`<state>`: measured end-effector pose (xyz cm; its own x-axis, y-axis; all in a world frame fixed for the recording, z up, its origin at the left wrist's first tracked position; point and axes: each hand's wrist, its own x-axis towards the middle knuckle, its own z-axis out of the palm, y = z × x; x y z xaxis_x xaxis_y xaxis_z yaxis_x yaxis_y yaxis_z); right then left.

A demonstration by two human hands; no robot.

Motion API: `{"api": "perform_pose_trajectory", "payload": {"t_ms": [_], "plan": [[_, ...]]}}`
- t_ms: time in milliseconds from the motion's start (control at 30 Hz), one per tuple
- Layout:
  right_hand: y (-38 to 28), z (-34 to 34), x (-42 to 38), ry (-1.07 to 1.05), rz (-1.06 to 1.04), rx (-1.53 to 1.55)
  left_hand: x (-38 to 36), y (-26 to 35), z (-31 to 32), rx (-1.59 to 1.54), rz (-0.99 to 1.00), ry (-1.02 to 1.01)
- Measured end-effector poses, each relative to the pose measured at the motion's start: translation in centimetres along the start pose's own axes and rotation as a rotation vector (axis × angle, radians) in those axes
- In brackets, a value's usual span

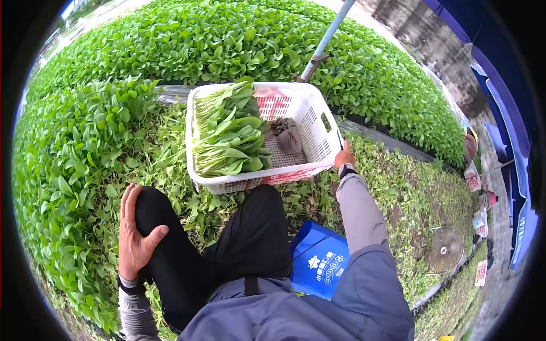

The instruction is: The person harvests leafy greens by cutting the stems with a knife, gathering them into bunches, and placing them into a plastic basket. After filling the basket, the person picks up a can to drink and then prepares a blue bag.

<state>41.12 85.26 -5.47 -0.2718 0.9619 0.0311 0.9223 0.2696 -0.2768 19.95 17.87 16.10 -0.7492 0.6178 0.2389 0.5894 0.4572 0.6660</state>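
Observation:
My left hand [138, 235] lies on my left knee with its fingers stretched out and the thumb spread, holding nothing. At the lower right corner of a white plastic crate [278, 176], my right hand [344, 157] is closed. A thin dark strip [340, 138] sticks up from these fingers along the crate's right rim; I cannot tell what it is. Bunches of leafy greens [230, 133] fill the left half of the crate, their pale stems toward the left wall. A crumpled brownish cloth or bag [287, 136] lies on the crate's floor at the right.
Uncut greens [74, 187] grow densely at left and behind the crate. Before my legs, a blue bag [321, 260] with white print lies on leaf-strewn ground. A bluish pole [327, 40] slants behind the crate. A round translucent lid-like object [445, 250] sits at right.

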Motion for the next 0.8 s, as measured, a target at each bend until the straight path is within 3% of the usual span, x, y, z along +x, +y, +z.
{"api": "perform_pose_trajectory", "payload": {"t_ms": [67, 200, 300, 400, 433, 467, 500, 600, 800], "plan": [[-0.2, -0.5, -0.2, -0.023, -0.037, 0.066, -1.3, -0.9, -0.1, -0.210, -0.131, 0.028], [2.1, 1.6, 2.0, 0.000, -0.132, 0.251, -3.5, -1.8, -0.9, -0.436, -0.210, 0.046], [1.2, 0.3, 1.1, -0.015, -0.058, 0.217, -5.5, -5.8, -1.5, -0.605, -0.291, -0.011], [2.1, 0.8, 1.9, -0.023, -0.085, 0.228, -10.0, -15.9, 1.9, -0.234, -0.593, 0.123], [1.5, -0.3, 1.0, -0.044, -0.077, 0.217, -11.7, -16.5, 2.9, -0.179, -0.716, 0.049], [0.7, -1.0, 0.3, -0.056, -0.066, 0.213, -16.1, -23.0, 6.0, -0.033, -0.670, -0.113], [1.8, 0.4, 1.5, -0.022, -0.108, 0.190, -22.0, -31.1, 10.9, -0.195, -0.414, -0.135], [3.7, 1.6, 3.0, 0.005, -0.139, 0.131, -23.4, -26.2, 14.3, -0.128, -0.773, -0.417], [2.7, -0.4, 1.2, 0.015, -0.191, 0.112, -13.8, -23.1, 17.8, -0.118, -0.760, -0.385]]}}
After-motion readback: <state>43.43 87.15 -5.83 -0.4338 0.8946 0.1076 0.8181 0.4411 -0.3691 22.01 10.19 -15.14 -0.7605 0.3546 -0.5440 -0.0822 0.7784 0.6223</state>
